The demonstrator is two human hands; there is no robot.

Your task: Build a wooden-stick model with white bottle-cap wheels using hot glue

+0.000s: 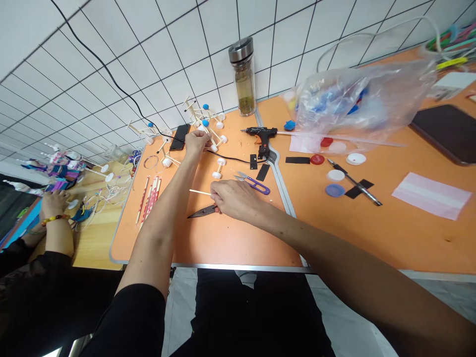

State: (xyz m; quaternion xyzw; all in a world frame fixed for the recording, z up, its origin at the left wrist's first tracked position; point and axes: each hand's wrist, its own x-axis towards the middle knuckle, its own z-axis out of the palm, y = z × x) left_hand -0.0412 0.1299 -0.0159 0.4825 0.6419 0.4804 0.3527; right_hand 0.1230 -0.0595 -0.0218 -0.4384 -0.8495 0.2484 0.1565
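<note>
Matt orange table (230, 238), crinkly clear plastic bag (357, 106) upper right, glass jar (244, 89) with brushed metal lid, thin wooden stick (200, 192) at centre.

- The left hand (196, 141) reaches far across the tabletop (230, 238) and touches a stick frame (204, 121) near the wall.
- A phone (180, 137) lies just left of that hand.
- The right hand (236, 198) rests nearer the person, on snips (203, 212), with a thin stick (200, 192) at its left.
- Scissors (255, 182) lie just behind the right hand.
- A glue gun (262, 136) lies farther back, with a jar (243, 77) behind it at the wall.
- A bag (357, 104) sits to the right.
- Another person's hand (54, 203) is at far left.
</note>
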